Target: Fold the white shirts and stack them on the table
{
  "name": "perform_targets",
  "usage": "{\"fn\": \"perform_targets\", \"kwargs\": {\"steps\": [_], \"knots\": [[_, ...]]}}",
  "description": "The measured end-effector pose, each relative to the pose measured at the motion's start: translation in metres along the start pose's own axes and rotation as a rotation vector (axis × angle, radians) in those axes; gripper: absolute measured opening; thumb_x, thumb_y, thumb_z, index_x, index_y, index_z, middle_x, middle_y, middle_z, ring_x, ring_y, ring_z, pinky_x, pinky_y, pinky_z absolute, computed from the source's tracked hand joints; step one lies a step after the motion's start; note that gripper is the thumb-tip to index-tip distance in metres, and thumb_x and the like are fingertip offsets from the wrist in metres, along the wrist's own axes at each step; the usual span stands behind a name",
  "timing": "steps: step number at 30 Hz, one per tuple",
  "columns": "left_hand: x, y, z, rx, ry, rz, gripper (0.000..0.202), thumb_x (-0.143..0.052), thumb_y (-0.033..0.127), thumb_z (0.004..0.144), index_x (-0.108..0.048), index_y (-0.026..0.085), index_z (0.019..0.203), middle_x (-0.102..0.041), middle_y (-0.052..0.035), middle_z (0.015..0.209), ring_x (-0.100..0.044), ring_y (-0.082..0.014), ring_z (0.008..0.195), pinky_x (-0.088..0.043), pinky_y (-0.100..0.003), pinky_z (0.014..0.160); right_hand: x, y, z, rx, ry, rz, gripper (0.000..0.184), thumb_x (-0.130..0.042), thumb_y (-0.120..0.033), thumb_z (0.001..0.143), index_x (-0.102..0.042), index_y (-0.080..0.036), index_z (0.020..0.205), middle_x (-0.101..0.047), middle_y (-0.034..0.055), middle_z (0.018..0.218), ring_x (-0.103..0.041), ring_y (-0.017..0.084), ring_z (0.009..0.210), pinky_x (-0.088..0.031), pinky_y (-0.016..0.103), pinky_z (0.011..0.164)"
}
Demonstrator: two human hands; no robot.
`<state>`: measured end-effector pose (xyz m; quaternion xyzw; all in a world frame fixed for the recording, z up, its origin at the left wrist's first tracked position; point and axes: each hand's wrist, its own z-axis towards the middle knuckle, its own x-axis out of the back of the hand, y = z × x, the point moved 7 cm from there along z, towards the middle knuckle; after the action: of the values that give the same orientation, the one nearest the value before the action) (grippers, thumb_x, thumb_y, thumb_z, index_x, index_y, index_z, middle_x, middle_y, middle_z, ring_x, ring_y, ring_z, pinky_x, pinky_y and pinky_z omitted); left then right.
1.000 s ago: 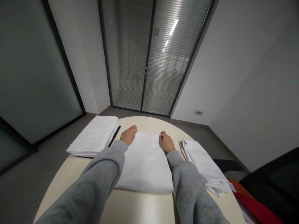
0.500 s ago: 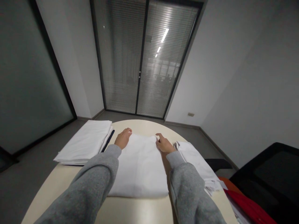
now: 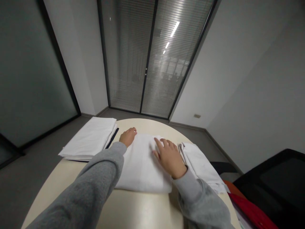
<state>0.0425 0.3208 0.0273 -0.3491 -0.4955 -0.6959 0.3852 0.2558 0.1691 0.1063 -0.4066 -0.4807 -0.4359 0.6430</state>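
A folded white cloth (image 3: 145, 168) lies flat in front of me on the round table. My left hand (image 3: 128, 136) is at its far left corner, fingers curled together on the edge; the fingertips are partly hidden. Over the far right part of the cloth is my right hand (image 3: 170, 157), palm down with its fingers spread and slightly blurred. It holds nothing.
A stack of folded white cloths (image 3: 91, 136) sits on the table (image 3: 140, 208) at left, with a dark edge beside it. Another folded white cloth (image 3: 200, 163) lies at right. Beyond the right edge are a red item (image 3: 250, 206) and a black chair (image 3: 281, 181).
My right hand has left the far right corner of the cloth, come nearer and spread its fingers over it. My left hand stays at the far left corner. The view has shifted slightly.
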Motion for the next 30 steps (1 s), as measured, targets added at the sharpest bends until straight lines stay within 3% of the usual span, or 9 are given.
{"fn": "perform_targets", "kwargs": {"steps": [3,6,9,12,15,19,22,26,30], "knots": [[-0.001,0.001,0.003,-0.006,-0.018,0.001,0.025,-0.045,0.032,0.102,-0.063,0.027,0.118,-0.068,-0.0108,0.125,-0.067,-0.0285,0.106,-0.049,-0.042,0.090,-0.014,-0.034,-0.048,0.237,-0.030,0.046,0.061,-0.044,-0.060,0.101,-0.035,-0.040,0.159,-0.041,0.0040,0.162,-0.026,0.037,0.152,-0.011,0.062,0.125],[0.013,0.015,-0.003,-0.037,-0.023,0.010,0.029,-0.050,0.029,0.100,-0.062,0.024,0.126,-0.063,-0.0137,0.137,-0.061,-0.0303,0.122,-0.046,-0.044,0.102,-0.042,-0.035,-0.078,0.233,-0.092,0.075,0.063,-0.042,-0.058,0.103,-0.029,-0.039,0.161,-0.033,0.0007,0.166,-0.023,0.033,0.155,-0.014,0.058,0.127],[0.028,0.041,-0.032,-0.188,-0.036,0.022,0.043,-0.057,0.036,0.098,-0.057,0.025,0.139,-0.048,-0.0116,0.157,-0.041,-0.0328,0.145,-0.031,-0.050,0.118,-0.061,-0.027,-0.084,0.188,-0.116,0.077,0.064,-0.042,-0.056,0.104,-0.027,-0.036,0.162,-0.026,0.0010,0.168,-0.020,0.033,0.156,-0.016,0.057,0.126],[0.026,0.062,-0.081,-0.371,-0.107,0.015,0.058,-0.051,0.053,0.099,-0.046,0.033,0.153,-0.038,-0.0047,0.165,-0.027,-0.0315,0.154,-0.016,-0.052,0.126,-0.064,-0.026,-0.083,0.177,-0.110,0.069,0.064,-0.040,-0.056,0.104,-0.027,-0.034,0.162,-0.023,0.0013,0.169,-0.017,0.033,0.157,-0.016,0.057,0.127],[0.010,0.061,-0.120,-0.386,-0.197,0.038,0.064,-0.043,0.063,0.099,-0.041,0.035,0.157,-0.034,-0.0028,0.167,-0.022,-0.0314,0.156,-0.010,-0.054,0.127,-0.063,-0.030,-0.086,0.162,-0.124,0.070,0.064,-0.039,-0.055,0.104,-0.028,-0.032,0.163,-0.022,0.0027,0.169,-0.015,0.034,0.157,-0.014,0.057,0.127],[-0.001,0.057,-0.138,-0.400,-0.248,0.093,0.066,-0.035,0.064,0.101,-0.041,0.031,0.158,-0.034,-0.0046,0.167,-0.022,-0.0322,0.156,-0.006,-0.057,0.127,-0.059,-0.033,-0.088,0.126,-0.203,0.078,0.065,-0.036,-0.058,0.104,-0.030,-0.029,0.162,-0.023,0.0056,0.169,-0.016,0.037,0.156,-0.014,0.060,0.125],[0.002,0.061,-0.139,-0.446,-0.246,0.093,0.065,-0.035,0.064,0.101,-0.041,0.033,0.158,-0.035,-0.0042,0.166,-0.024,-0.0320,0.156,-0.005,-0.058,0.127,-0.047,-0.028,-0.067,0.085,-0.269,0.080,0.072,-0.041,-0.067,0.099,-0.038,-0.028,0.160,-0.032,0.0078,0.166,-0.023,0.042,0.153,-0.016,0.061,0.124],[0.009,0.066,-0.126,-0.481,-0.241,0.071,0.062,-0.037,0.064,0.101,-0.044,0.036,0.155,-0.038,-0.0034,0.165,-0.025,-0.0303,0.156,-0.009,-0.057,0.127,-0.022,-0.015,-0.003,0.018,-0.157,0.048,0.067,-0.032,-0.063,0.103,-0.035,-0.028,0.160,-0.026,0.0057,0.169,-0.016,0.034,0.157,-0.009,0.056,0.125],[0.012,0.056,-0.075,-0.347,-0.180,0.064,0.059,-0.031,0.060,0.103,-0.047,0.033,0.154,-0.036,-0.0035,0.166,-0.026,-0.0306,0.155,-0.016,-0.058,0.125,-0.046,0.009,0.047,-0.062,-0.176,0.036,0.060,-0.025,-0.058,0.106,-0.032,-0.034,0.161,-0.020,-0.0011,0.171,-0.005,0.031,0.159,0.001,0.056,0.125]]}}
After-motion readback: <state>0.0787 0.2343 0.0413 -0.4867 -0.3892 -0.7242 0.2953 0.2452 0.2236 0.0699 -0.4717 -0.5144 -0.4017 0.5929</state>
